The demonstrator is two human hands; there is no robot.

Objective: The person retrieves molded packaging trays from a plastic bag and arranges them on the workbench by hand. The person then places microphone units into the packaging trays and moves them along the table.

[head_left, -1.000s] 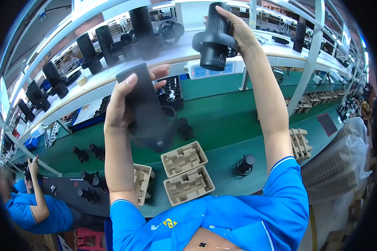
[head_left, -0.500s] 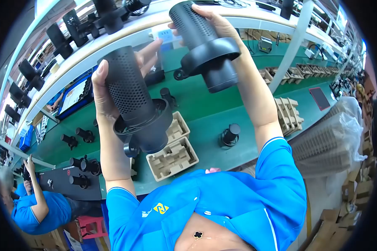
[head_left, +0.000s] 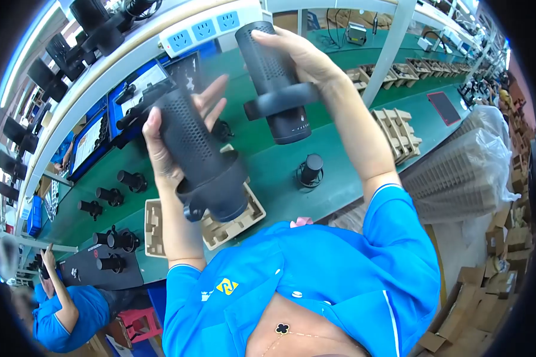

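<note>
My left hand [head_left: 160, 143] grips a black microphone [head_left: 190, 134] with a perforated barrel and a ring mount near its base. Its thumb presses one side and the fingers reach round the far side, partly hidden. My right hand [head_left: 309, 59] is closed round the upper barrel of a second black microphone [head_left: 267, 62], blurred at its ring. Small light markings show on that microphone's lower end. Both are held tilted above the green bench [head_left: 268, 163], apart from each other. Beneath the left one lies a moulded pulp tray [head_left: 235, 223], partly covered.
Another microphone [head_left: 310, 170] stands on the bench, with several more at left [head_left: 131, 180]. A power strip [head_left: 203, 28] runs along the shelf edge. Stacked pulp trays [head_left: 397, 134] sit right, beside a plastic-wrapped stack [head_left: 458, 169]. A co-worker [head_left: 71, 315] is at lower left.
The right-hand microphone has come down and turned, so its lower-end markings now face me. The left-hand one has shifted slightly right and tilted. My view has swung, showing more of the power strip.
</note>
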